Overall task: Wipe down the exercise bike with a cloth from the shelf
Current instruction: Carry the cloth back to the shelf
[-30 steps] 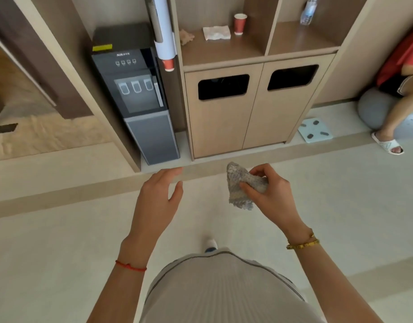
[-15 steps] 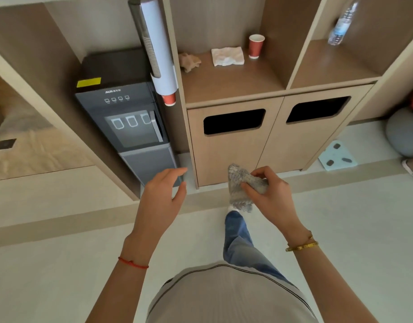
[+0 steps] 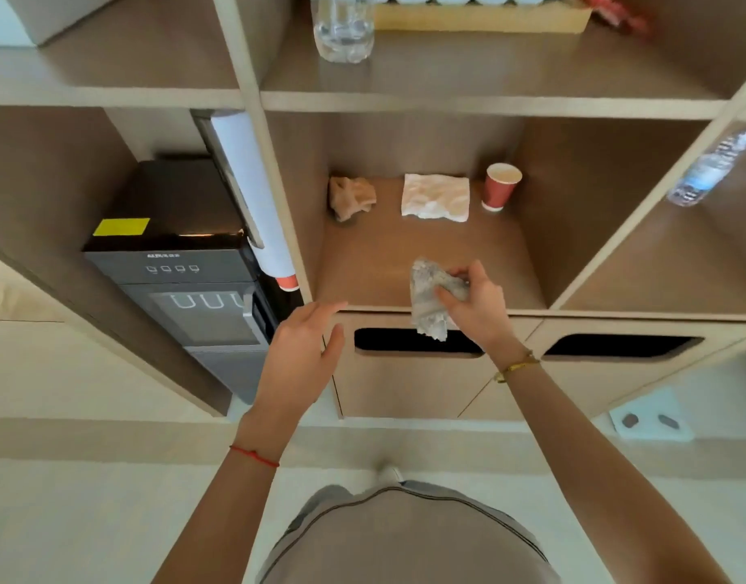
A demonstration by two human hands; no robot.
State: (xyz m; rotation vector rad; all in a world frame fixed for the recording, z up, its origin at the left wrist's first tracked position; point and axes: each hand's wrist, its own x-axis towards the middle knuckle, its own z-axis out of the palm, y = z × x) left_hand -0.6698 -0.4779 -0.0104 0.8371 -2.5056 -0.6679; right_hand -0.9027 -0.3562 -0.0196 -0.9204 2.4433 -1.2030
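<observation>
Grey and crumpled, the cloth (image 3: 428, 299) hangs bunched in the right hand (image 3: 474, 307), pinched between thumb and fingertips just above the front edge of the wooden shelf (image 3: 375, 263). The left hand (image 3: 304, 351) floats empty beside it, fingers spread loosely, holding nothing. Soft and light by the look of it, the cloth droops below the grip and would fold to any surface; it seems best gathered at its middle into a pad, as a pinched corner leaves the rest dangling. Further back on the shelf sit a brown rag (image 3: 351, 198), a white napkin (image 3: 436, 198) and a red cup (image 3: 501, 186). No exercise bike is in view.
</observation>
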